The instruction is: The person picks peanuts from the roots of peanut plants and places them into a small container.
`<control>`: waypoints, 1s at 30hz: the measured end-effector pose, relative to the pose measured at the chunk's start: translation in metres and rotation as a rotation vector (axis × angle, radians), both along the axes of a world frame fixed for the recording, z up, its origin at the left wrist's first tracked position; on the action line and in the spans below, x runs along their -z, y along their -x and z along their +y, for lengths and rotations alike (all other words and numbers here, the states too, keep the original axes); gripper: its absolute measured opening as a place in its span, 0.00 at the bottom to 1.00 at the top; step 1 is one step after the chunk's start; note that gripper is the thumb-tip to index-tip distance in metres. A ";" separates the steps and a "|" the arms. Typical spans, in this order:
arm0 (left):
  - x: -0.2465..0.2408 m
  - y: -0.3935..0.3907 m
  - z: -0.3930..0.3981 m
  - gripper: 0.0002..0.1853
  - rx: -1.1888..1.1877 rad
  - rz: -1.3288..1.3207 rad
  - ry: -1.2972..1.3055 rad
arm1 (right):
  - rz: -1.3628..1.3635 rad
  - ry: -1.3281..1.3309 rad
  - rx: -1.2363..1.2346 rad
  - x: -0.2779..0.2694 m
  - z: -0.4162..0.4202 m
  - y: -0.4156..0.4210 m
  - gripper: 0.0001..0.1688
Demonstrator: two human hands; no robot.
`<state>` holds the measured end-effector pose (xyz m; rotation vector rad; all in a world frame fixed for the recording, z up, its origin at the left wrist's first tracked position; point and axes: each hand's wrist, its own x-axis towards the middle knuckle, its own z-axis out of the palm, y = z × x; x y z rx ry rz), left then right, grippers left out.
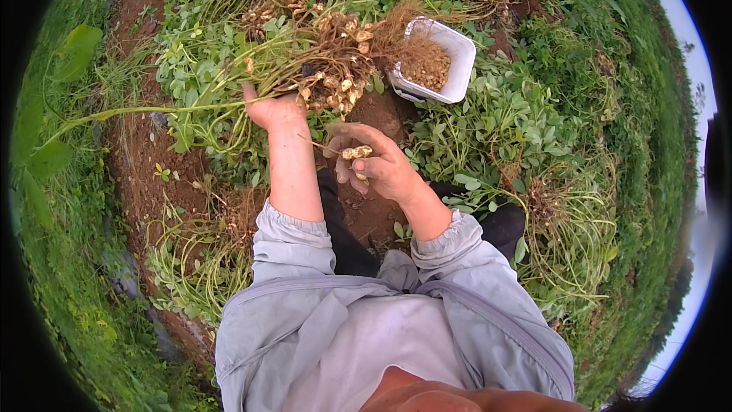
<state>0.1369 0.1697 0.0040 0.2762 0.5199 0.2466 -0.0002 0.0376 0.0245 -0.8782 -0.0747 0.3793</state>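
My left hand (pixel 276 107) is closed around the green stems of an uprooted peanut plant (pixel 269 71), whose brown roots and hanging peanut pods (pixel 342 86) spread to the right, above my hands. Fine roots at its end reach over a white plastic tub (pixel 466 66), which holds a layer of loose peanuts (pixel 432 71). Below the root clump, my right hand (pixel 372 160) holds a few peanut pods (pixel 357 153) between thumb and curled fingers, with a thin root sticking out to the left. Its fingers look soiled.
Other pulled peanut plants lie beyond the held one (pixel 266 3) and at the lower right (pixel 563 229) and lower left (pixel 200 257). Leafy plants (pixel 509 114) surround the tub. Reddish bare soil (pixel 143 166) runs along the left. My dark-clad legs (pixel 349 240) are beneath my forearms.
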 end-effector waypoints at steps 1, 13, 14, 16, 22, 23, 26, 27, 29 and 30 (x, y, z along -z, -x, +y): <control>-0.001 0.000 -0.002 0.23 -0.001 0.001 0.001 | 0.038 -0.106 0.096 -0.001 0.002 -0.004 0.28; -0.007 0.002 -0.007 0.26 0.030 0.010 -0.036 | 0.080 0.432 0.014 0.004 -0.001 0.002 0.09; -0.001 0.000 -0.004 0.26 0.029 -0.009 -0.042 | 0.058 0.457 0.028 0.011 -0.005 0.008 0.09; 0.001 0.000 -0.002 0.24 0.008 0.006 -0.035 | 0.066 0.553 0.033 0.007 -0.014 0.017 0.08; 0.000 0.001 0.000 0.24 0.027 0.008 -0.032 | -0.022 0.607 0.090 -0.007 -0.040 0.034 0.09; 0.006 -0.001 0.004 0.24 0.023 0.010 -0.033 | 0.043 0.596 0.065 -0.012 -0.044 0.036 0.09; 0.007 -0.002 0.003 0.24 0.016 0.007 -0.055 | 0.069 0.495 0.283 -0.007 -0.057 0.040 0.10; 0.009 -0.002 0.005 0.24 0.017 0.005 -0.052 | 0.094 0.474 0.339 -0.007 -0.064 0.039 0.11; 0.017 -0.005 0.010 0.24 0.025 0.002 -0.043 | 0.033 0.387 0.598 -0.001 -0.084 0.029 0.12; 0.016 -0.004 0.009 0.24 0.026 0.002 -0.046 | -0.024 0.367 0.708 0.006 -0.099 0.019 0.14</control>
